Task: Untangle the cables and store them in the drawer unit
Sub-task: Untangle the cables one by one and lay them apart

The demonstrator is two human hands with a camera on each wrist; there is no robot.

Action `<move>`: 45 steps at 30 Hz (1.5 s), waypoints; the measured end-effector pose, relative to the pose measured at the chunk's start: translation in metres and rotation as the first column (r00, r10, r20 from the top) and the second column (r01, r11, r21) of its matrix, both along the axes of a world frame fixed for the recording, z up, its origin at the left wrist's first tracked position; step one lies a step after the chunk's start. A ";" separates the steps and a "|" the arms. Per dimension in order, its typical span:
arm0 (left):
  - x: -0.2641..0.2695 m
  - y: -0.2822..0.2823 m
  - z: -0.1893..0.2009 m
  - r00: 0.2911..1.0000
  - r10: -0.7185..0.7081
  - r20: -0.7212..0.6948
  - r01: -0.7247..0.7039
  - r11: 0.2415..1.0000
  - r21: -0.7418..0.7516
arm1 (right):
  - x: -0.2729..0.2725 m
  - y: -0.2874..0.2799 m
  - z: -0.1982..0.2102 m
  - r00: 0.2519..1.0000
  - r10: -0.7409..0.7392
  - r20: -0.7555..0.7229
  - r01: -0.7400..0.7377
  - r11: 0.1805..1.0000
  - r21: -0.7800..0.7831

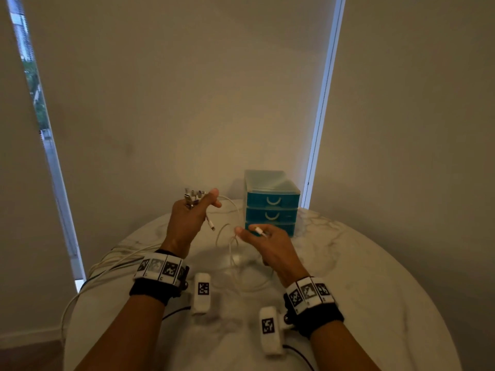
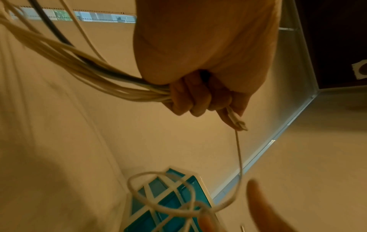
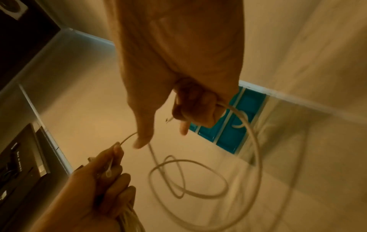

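- A bundle of cables is gripped in the left hand, the fingers curled tight around it; the plugs stick up above the knuckles, presumably gathered there so that the ends stay sorted.
- The rest of the bundle trails back from under those fingers, over the near left edge of the table.
- One white cable is being separated: one plug end hangs just below the left fingers, and the other end is pinched in the right hand, with its plug poking out above the curled fingers.
- The right thumb is held straight and apart from the other fingers, touching nothing.
- Between the two hands the white cable hangs in loose loops reaching the table below; the hands are held apart, probably so that the loops can fall open and any crossing be seen.
- The drawer unit stands just beyond the right fingers, its three blue drawers closed; no cable is seen stored yet.
- Judged from this, the untangling is at an early stage, since most cables are in the bundle.
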State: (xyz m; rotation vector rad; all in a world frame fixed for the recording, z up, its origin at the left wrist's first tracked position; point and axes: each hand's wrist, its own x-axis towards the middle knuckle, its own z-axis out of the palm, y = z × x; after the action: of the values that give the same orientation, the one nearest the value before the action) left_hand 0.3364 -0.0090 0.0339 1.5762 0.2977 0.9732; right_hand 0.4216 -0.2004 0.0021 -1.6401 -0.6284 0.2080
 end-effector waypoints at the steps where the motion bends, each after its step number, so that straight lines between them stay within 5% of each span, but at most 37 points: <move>1: -0.002 -0.003 0.001 1.000 -0.001 -0.014 0.002 1.000 0.022 | -0.004 0.004 -0.002 0.998 0.057 0.000 -0.057 0.998 -0.013; 4: -0.004 -0.007 0.003 1.000 0.003 -0.022 -0.002 0.999 0.050 | -0.012 0.010 -0.004 0.988 0.153 0.001 -0.153 0.988 -0.003; 9: 0.001 -0.008 0.001 0.991 -0.032 -0.132 0.043 0.995 0.086 | -0.002 0.011 -0.008 0.993 0.046 -0.112 -0.017 0.970 0.242; 16: 0.003 -0.005 -0.006 0.967 -0.033 -0.253 0.102 0.959 0.263 | 0.005 0.005 0.000 0.946 0.141 -0.291 0.022 0.870 0.493; 21: 0.006 -0.008 -0.010 0.909 -0.107 -0.402 0.272 0.885 0.378 | 0.000 0.006 0.003 0.951 0.154 -0.269 -0.020 0.897 0.442; 25: 0.007 -0.004 -0.009 0.927 -0.058 -0.371 0.188 0.927 0.325 | 0.004 0.000 0.005 0.972 0.035 -0.232 0.063 0.914 0.401; 27: 0.005 0.004 -0.008 0.952 0.029 -0.306 0.048 0.969 0.242 | 0.015 -0.010 0.006 0.959 -0.067 -0.275 0.200 0.848 0.491; 30: 0.003 0.012 -0.006 0.966 0.137 -0.221 -0.121 0.989 0.083 | 0.035 -0.030 0.013 0.907 -0.109 -0.408 0.383 0.618 0.686; 34: 0.012 -0.006 -0.004 0.921 0.200 -0.333 -0.141 0.971 0.193 | 0.047 -0.043 0.015 0.804 -0.021 -0.594 0.551 0.403 0.731; 38: 0.011 -0.007 0.001 0.918 0.270 -0.292 -0.220 0.956 0.193 | 0.055 -0.055 0.007 0.763 -0.184 -0.619 0.640 0.348 0.685; 40: 0.003 0.009 0.007 0.919 0.347 -0.189 -0.338 0.938 0.077 | 0.066 -0.074 0.012 0.710 -0.142 -0.689 0.699 0.260 0.666; 43: -0.010 0.028 0.009 0.906 0.416 -0.078 -0.423 0.893 -0.151 | 0.082 -0.095 0.016 0.653 -0.180 -0.736 0.752 0.274 0.600; 45: -0.007 0.025 0.008 0.911 0.405 -0.078 -0.413 0.894 -0.176 | 0.081 -0.094 0.021 0.668 -0.236 -0.706 0.743 0.262 0.616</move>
State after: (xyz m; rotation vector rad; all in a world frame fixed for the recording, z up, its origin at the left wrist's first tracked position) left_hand 0.3291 0.0163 0.0418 1.3845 0.7538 1.1978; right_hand 0.5026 -0.2947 0.0231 -0.5765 0.2745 -0.2057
